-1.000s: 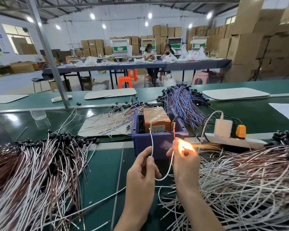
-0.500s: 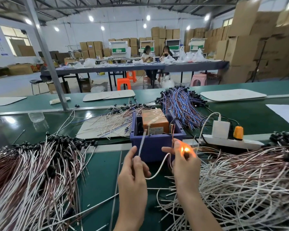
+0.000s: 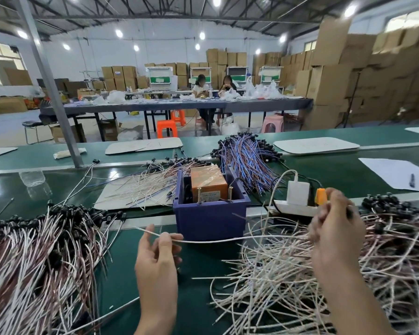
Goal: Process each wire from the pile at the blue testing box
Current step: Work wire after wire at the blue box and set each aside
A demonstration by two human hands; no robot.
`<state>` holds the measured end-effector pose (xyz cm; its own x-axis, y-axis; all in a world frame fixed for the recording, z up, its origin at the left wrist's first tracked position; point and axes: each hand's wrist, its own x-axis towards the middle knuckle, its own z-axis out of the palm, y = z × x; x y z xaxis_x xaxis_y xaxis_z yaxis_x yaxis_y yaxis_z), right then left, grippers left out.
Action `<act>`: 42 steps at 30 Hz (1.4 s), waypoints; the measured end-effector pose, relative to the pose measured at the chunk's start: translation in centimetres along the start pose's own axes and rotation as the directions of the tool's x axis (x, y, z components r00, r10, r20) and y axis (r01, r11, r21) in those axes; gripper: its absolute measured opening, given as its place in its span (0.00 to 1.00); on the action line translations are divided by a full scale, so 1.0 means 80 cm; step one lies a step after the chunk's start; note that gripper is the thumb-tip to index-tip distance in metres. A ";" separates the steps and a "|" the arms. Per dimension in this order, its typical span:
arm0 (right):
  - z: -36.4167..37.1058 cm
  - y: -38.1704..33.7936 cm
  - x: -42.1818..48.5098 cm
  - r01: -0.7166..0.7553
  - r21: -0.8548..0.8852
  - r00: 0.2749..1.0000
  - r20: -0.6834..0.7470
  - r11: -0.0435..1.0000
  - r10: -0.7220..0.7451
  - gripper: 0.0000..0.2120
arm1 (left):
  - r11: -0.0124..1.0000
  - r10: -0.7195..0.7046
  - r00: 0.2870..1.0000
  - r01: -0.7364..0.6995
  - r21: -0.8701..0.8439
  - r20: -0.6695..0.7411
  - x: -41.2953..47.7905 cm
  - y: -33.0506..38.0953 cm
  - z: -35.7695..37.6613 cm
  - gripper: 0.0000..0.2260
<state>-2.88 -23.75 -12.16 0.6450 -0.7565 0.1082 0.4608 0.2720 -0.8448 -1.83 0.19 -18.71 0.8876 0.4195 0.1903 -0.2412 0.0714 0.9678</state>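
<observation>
Left fingers [image 3: 167,238]: thumb and index closed in a pinch on a white wire [image 3: 215,241], close to its bare left end. A short tip pokes out toward 10 o'clock, and the other fingers are loosely bent below. The left hand [image 3: 159,259] is at 7 o'clock of the blue testing box [image 3: 211,221], over the green worktop [image 3: 196,286].

Wire: runs nearly level from the pinch toward 3 o'clock, crossing in front of the box's lower front wall. Contact with the box cannot be determined.

Right fingers [image 3: 336,199]: curled in, heavily blurred. The wire's far end enters the right hand [image 3: 335,235] at its 9 o'clock edge, so the fingers appear to grip it. The exact contact is lost in the blur. The hand is raised at 3 o'clock of the box, above the tangled wire pile [image 3: 288,274] that fills the worktop from 3 to 5 o'clock.

Box: open top, with an orange-brown block [image 3: 208,182] inside. Two upright metal pins [image 3: 199,194] stand at the front rim, and no wire is on either.

Surroundings: a sorted heap of black-tipped wires [image 3: 34,262] lies at 8 o'clock. A pale board with loose wires [image 3: 121,197] is at 10 o'clock, and a blue-and-red bundle [image 3: 247,163] is at 1 o'clock. At 3 o'clock, just beside the box, is a power strip [image 3: 293,209] carrying a white adapter [image 3: 298,193] and an orange plug [image 3: 321,195].
</observation>
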 end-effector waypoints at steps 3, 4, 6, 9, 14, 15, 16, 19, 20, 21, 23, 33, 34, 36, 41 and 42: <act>-0.019 -0.023 0.032 0.034 -0.029 0.997 -0.062 0.999 -0.036 0.04 | 0.999 -0.023 0.997 0.020 0.042 0.075 -0.008 0.000 0.008 0.19; -0.024 -0.029 0.042 0.048 -0.051 0.996 -0.074 0.998 -0.052 0.03 | 0.998 -0.028 0.995 0.023 0.057 0.092 -0.010 -0.001 0.010 0.19; -0.035 -0.036 0.063 0.076 -0.140 0.993 -0.081 0.987 -0.088 0.02 | 0.996 -0.037 0.995 0.029 0.088 0.097 -0.012 -0.003 0.012 0.21; -0.045 -0.041 0.085 0.149 -0.384 0.983 -0.045 0.911 -0.179 0.12 | 0.964 -0.020 0.997 0.001 0.265 0.072 -0.013 -0.008 0.011 0.22; -0.036 -0.042 0.064 0.449 -0.751 0.858 0.212 0.484 -0.467 0.21 | 0.575 0.169 0.974 -0.223 0.787 0.153 -0.017 0.001 0.000 0.20; -0.029 -0.037 0.051 0.520 -0.716 0.828 0.289 0.466 -0.480 0.20 | 0.411 0.149 0.970 -0.235 0.881 0.190 -0.017 0.006 -0.003 0.19; -0.020 -0.029 0.034 0.580 -0.670 0.802 0.366 0.464 -0.472 0.18 | 0.259 0.094 0.974 -0.226 0.939 0.208 -0.016 0.011 -0.008 0.18; 0.002 0.010 -0.021 0.662 -0.561 0.746 0.555 0.497 -0.367 0.16 | 0.089 -0.046 0.983 -0.171 0.981 0.176 -0.014 0.021 -0.025 0.16; 0.007 0.026 -0.037 0.677 -0.548 0.726 0.608 0.491 -0.322 0.17 | 0.082 -0.077 0.982 -0.165 0.983 0.171 -0.013 0.022 -0.032 0.16; 0.012 0.042 -0.050 0.688 -0.544 0.706 0.654 0.480 -0.270 0.17 | 0.078 -0.102 0.978 -0.172 0.982 0.180 -0.013 0.022 -0.037 0.15; 0.018 0.074 -0.067 0.702 -0.551 0.674 0.719 0.451 -0.172 0.17 | 0.038 -0.124 0.970 -0.207 0.978 0.210 -0.014 0.021 -0.043 0.13; 0.003 0.132 -0.089 0.779 -0.559 0.608 0.784 0.284 -0.122 0.16 | 0.094 0.027 0.962 -0.273 0.958 0.271 -0.005 0.019 -0.048 0.06; 0.002 0.131 -0.089 0.782 -0.557 0.606 0.785 0.281 -0.128 0.15 | 0.153 0.063 0.972 -0.235 0.960 0.228 -0.004 0.021 -0.044 0.06; 0.002 0.131 -0.090 0.792 -0.550 0.595 0.793 0.265 -0.134 0.13 | 0.355 0.220 0.950 -0.291 0.888 0.223 -0.002 0.019 -0.040 0.04; 0.006 0.117 -0.096 0.783 -0.513 0.580 0.807 0.351 -0.113 0.18 | 0.350 0.591 0.681 -0.699 0.624 0.432 -0.021 0.023 -0.012 0.17; 0.006 0.112 -0.097 0.758 -0.478 0.570 0.816 0.443 -0.095 0.18 | 0.368 0.594 0.652 -0.741 0.562 0.471 -0.029 0.022 -0.006 0.15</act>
<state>-3.42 -15.17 -20.32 0.8216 0.0284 0.5693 0.4016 -0.7377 -0.5427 -4.46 -0.24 -17.56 0.6201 -0.1101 0.7768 -0.5259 -0.7930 0.3075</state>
